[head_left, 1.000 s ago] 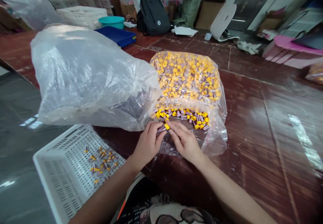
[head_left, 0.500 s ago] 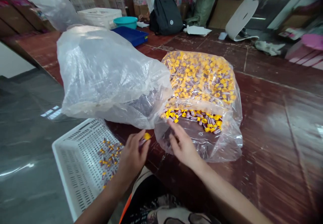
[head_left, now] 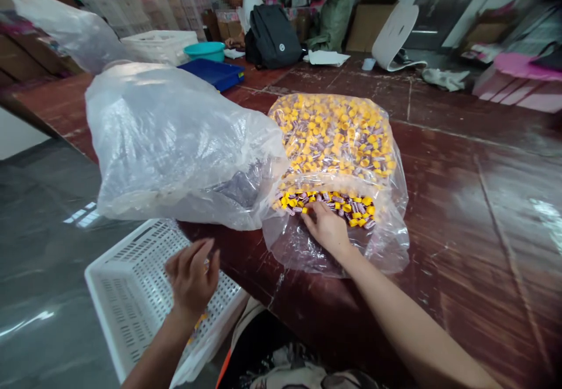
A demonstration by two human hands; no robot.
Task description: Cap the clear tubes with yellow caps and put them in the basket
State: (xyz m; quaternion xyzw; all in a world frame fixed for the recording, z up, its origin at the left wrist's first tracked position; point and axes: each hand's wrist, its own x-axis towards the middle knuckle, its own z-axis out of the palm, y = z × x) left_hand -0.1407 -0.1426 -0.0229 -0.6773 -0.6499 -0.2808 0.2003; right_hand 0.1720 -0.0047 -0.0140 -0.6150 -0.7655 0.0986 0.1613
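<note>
Right grip (head_left: 327,229) is at the mouth of a clear plastic bag (head_left: 386,243), fingertips down on a loose layer of yellow-capped tubes (head_left: 333,205). Fingers are close together and slightly curled. No single tube shows between them, so holding vs. just resting: cannot tell.

Tubes are short with purple-banded bodies. They share no long axis and lie every which way. The nearest ones are directly under and just ahead of the right grip, on the side away from the person. Right is clearly the nearer hand; left is well apart from them. A denser mass of tubes (head_left: 331,134) is packed further up inside the same bag, beyond the loose layer.

Left grip (head_left: 191,275) is over a white perforated plastic crate (head_left: 127,301), fingers half-curled, tips up. Something small may be at the fingertips, but it is too small to call, so state cannot tell. A yellow cap shows in the crate below the wrist.

A second clear plastic bag (head_left: 175,149) bulges just left of the open bag, touching it. Both lie on a glossy dark red wooden surface (head_left: 461,213).
</note>
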